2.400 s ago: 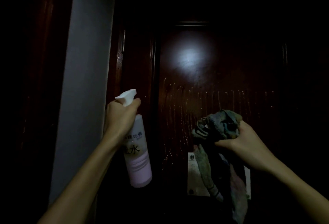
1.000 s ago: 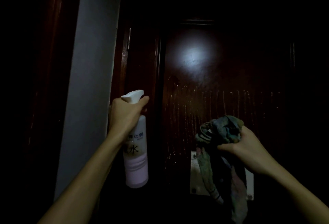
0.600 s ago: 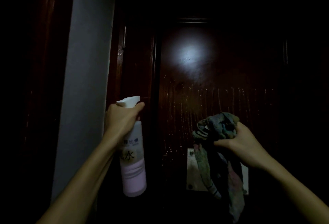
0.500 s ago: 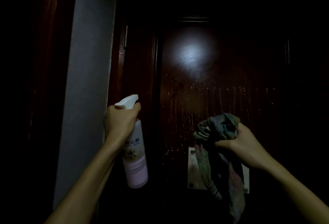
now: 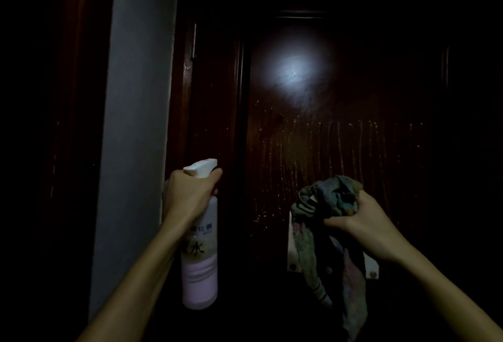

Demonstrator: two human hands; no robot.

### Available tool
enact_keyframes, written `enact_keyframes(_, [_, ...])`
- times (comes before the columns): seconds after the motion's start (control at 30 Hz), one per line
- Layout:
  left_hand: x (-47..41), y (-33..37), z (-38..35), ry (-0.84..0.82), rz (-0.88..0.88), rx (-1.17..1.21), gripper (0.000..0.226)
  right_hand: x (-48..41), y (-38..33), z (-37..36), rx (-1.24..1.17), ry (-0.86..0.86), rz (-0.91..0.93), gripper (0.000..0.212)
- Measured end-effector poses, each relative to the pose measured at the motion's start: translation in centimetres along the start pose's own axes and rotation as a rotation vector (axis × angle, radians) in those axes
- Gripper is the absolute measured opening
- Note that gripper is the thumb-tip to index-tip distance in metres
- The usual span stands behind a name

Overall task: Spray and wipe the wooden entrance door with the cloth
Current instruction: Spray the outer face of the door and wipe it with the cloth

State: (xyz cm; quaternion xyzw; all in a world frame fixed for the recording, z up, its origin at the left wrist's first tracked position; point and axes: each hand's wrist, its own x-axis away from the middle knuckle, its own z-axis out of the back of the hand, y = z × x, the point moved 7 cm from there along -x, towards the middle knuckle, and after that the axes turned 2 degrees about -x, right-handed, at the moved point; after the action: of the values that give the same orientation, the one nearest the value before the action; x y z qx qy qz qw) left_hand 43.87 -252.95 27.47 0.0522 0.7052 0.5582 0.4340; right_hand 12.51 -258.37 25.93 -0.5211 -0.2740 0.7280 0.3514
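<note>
At the far left stands dark wood [image 5: 68, 124], too dim to tell what it is. Next to it a pale grey wall strip [image 5: 136, 124] runs from top to bottom. Just right of the strip, the left hand [image 5: 187, 194] is raised, its fingers [image 5: 215, 172] wrapped round the neck of a spray bottle [image 5: 200, 260]. One finger reaches forward under the white nozzle, which points toward the door. The bottle hangs upright below the hand, with a white upper body, dark printed characters and a pinkish lower part.

The door [image 5: 367, 124] fills the middle and right. It is dark reddish wood with a glossy face. A bright spot of light [image 5: 294, 69] reflects on its upper panel. Below the spot, thin wet streaks [image 5: 313, 151] run down the panel.

Lower down, the right hand [image 5: 364, 219] clutches a bunched, faded multicoloured cloth [image 5: 326, 205] in front of the door, fingers closed on the top of the bundle. The rest hangs loose below the hand. Whether the cloth touches the wood cannot be told. A small pale plate [image 5: 292, 257] on the door shows partly behind the cloth.
</note>
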Motion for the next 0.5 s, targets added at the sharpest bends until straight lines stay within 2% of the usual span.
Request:
enact_keyframes(0.27, [0.7,-2.5,-0.6,-0.008,0.030,0.021,0.024,0.0,1.4,-0.8,-0.007,0.003,-0.021,0.042])
enact_keyframes(0.43, [1.2,-3.8,-0.3,0.022,0.038,-0.049,0.032,0.1,2.2,-0.7,-0.020,0.003,-0.039,0.040])
enact_keyframes(0.5, [1.5,-4.6,-0.4,0.004,0.036,-0.055,0.028,0.2,2.5,-0.8,-0.027,0.008,-0.033,0.038])
